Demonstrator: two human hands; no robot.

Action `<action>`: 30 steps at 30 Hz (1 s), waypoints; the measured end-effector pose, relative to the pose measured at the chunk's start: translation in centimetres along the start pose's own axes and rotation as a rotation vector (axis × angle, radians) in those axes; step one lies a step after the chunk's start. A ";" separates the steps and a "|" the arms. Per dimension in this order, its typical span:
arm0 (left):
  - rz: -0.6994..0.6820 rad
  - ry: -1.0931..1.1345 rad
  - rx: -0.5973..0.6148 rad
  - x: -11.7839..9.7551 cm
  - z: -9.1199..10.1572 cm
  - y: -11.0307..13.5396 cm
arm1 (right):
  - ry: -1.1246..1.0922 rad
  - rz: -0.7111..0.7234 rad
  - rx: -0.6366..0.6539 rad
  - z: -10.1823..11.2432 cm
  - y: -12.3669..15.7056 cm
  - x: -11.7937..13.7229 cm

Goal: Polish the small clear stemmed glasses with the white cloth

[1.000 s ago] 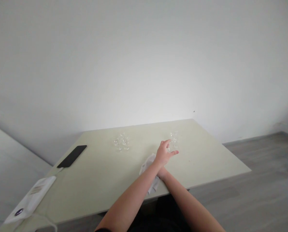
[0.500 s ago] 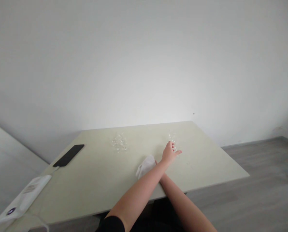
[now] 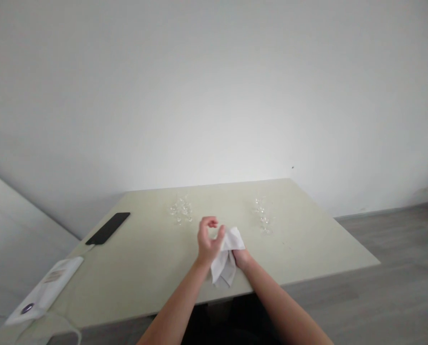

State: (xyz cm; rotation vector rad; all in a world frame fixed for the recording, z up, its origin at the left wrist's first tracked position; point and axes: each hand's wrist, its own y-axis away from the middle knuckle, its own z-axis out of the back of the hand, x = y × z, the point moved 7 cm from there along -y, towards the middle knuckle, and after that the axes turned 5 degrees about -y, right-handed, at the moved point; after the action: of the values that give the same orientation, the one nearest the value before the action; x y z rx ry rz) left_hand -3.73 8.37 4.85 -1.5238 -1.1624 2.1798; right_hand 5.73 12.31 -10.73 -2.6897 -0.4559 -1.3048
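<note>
"Taking the limp white fabric cloth (image 3: 227,261) as our mark, what lies farthest left of it?"

"On the pale, flat-topped bench (image 3: 307,249), a flat white packet (image 3: 50,293) with a dark round spot (image 3: 28,308). Then, farther back but also well left of the cloth, a thin black oblong slab (image 3: 108,228). A white cable (image 3: 91,247) runs to its near end, perhaps the reason it sits there."

"And closer in?"

"Beyond the cloth, to its left, a tight cluster of small clear glasses (image 3: 181,209), stemmed by the look of them. They're probably bunched there to be safe from the front edge."

"The left hand (image 3: 206,244)?"

"Just left of the cloth, thumb parted from curled fingers, nothing visible between them."

"What has the cloth?"

"The right hand (image 3: 240,258), at its right side, grips it above the bench; the fingers are hidden. Held at one part, it seems, so the rest drapes."

"Farthest right?"

"Beyond the cloth, to its right, a row of similar clear glasses (image 3: 264,220), likely spaced off so the groups don't mix."
</note>
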 end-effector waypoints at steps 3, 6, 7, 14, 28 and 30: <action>0.383 0.026 -0.199 8.1 5.0 -0.5 | -0.110 -0.103 -0.004 -0.1 -0.6 0.2; 0.653 0.037 0.065 14.0 4.6 -0.2 | -0.149 -0.110 0.036 -1.0 -2.2 1.2; 0.696 0.042 0.148 15.0 4.2 0.1 | -0.151 -0.113 0.057 -1.4 -2.8 1.4; 0.720 0.049 0.182 16.5 2.6 -0.2 | -0.166 -0.190 0.172 -3.1 -7.0 1.1; 0.764 0.040 0.112 19.0 1.0 -1.8 | -0.120 -0.057 0.084 -3.2 -8.7 2.4; 0.738 0.017 0.117 19.3 0.6 -2.1 | -0.123 -0.036 0.060 -2.9 -8.8 2.6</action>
State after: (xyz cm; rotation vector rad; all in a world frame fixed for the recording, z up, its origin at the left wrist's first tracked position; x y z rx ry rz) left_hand -13.01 20.87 -6.72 -2.1465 -0.4746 2.5831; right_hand 2.26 20.56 -7.11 -2.7342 -0.5501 -1.1194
